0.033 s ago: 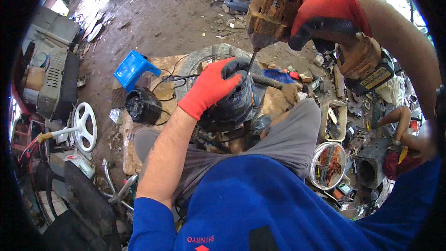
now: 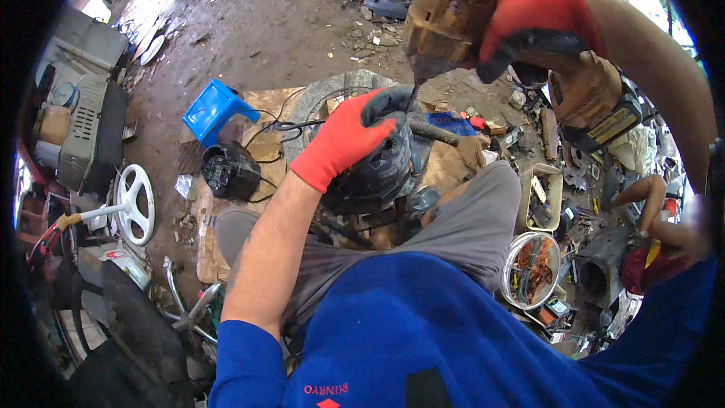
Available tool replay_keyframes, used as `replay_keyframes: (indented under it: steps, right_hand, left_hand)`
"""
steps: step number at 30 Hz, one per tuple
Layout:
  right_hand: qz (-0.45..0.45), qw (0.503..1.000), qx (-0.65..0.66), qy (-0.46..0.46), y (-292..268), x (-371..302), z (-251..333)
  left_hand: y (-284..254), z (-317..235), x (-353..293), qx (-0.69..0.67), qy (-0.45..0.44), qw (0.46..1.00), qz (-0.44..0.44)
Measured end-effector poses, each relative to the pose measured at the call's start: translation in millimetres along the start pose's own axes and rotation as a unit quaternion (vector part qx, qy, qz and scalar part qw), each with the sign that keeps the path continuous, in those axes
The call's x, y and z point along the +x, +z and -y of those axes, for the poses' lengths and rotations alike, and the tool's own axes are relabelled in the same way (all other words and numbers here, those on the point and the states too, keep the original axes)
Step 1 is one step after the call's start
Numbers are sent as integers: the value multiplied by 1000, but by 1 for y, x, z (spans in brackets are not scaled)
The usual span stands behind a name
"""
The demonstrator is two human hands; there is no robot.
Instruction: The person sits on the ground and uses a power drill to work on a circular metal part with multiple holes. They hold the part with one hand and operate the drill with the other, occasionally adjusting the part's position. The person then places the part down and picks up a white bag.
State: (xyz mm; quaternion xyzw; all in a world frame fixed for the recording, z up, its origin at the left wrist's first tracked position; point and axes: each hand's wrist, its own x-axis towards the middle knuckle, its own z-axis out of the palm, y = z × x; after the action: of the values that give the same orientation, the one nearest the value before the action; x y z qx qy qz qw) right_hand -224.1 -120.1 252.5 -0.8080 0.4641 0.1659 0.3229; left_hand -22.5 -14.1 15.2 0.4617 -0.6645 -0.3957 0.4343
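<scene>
Black, rounded, motor-like housing: sits at centre of frame, between grey-trousered knees, partly covered by red-and-black-gloved left hand. Judged heavy for its bulk, stiff, probably slippery where grimy. Best gripped low around the body; doubtful hold at the grey-brown rod projecting to the right of centre, since fixing not visible. Lies beneath left palm and fingers, apparently in contact.

Left thumb and index: curled toward each other close to the slim dark bit, upper centre. Cannot tell if clamped on it or just beside. Bit tip hidden at fingertips; contact with housing unconfirmed.

Dirt-stained orange-brown cordless drill: held bit-down, upper right, by red-and-black-gloved right hand. Right fingers wrapped around handle, between motor body and dark battery. Judged rigid, fairly weighty; best held there, clear of the bit.
</scene>
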Motion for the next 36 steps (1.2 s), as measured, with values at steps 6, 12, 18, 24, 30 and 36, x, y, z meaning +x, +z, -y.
replay_keyframes:
  steps: [6,12,18,24,30,36]
  right_hand:
    - [-33,960,-246,-128,-8,15,-7]
    - [-16,939,-287,-191,-19,17,-31]
    - [7,923,-311,-226,-30,4,-55]
    - [32,900,-342,-266,-31,-8,-64]
    - [43,885,-365,-287,-25,-7,-67]
    - [39,878,-371,-299,-25,-1,-66]
  left_hand:
    - [-4,8,0,-36,-6,999,38]
    - [-8,6,0,-48,-63,995,54]
    - [-10,7,-2,-171,-2,985,10]
    - [-4,34,-9,-260,-49,956,-126]
    - [-5,45,-5,-287,6,952,-104]
    - [-7,20,-2,-409,82,907,-52]
